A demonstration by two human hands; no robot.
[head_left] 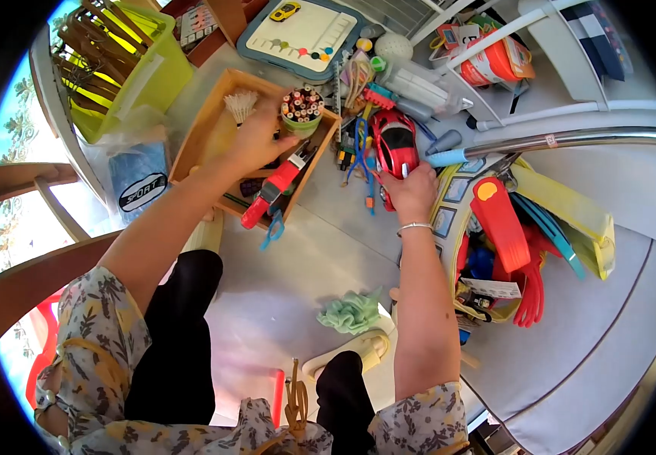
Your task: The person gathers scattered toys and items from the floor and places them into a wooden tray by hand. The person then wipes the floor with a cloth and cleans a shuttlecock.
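My left hand (pixel 256 142) is closed around the side of a green cup of colored pencils (pixel 303 108), above a wooden box (pixel 218 95). The pencils stand upright in the cup, tips up. Inside the box lie a shuttlecock (pixel 240 106) and some small dark items, partly hidden by my wrist. A long red tool with a white part (pixel 273 189) rests across the box's near edge, beside a blue loop (pixel 272 230). My right hand (pixel 413 191) grips the near end of a red toy car (pixel 395 144) on the floor; its fingers partly cover the car.
Loose toys and a pale textured ball (pixel 394 47) lie behind the car. A yellow bag (pixel 563 212) of toys sits right, near a metal pole (pixel 570 139). A drawing board (pixel 297 42), a green bin (pixel 157 76) of hangers and a green scrunchie (pixel 349 312) surround me.
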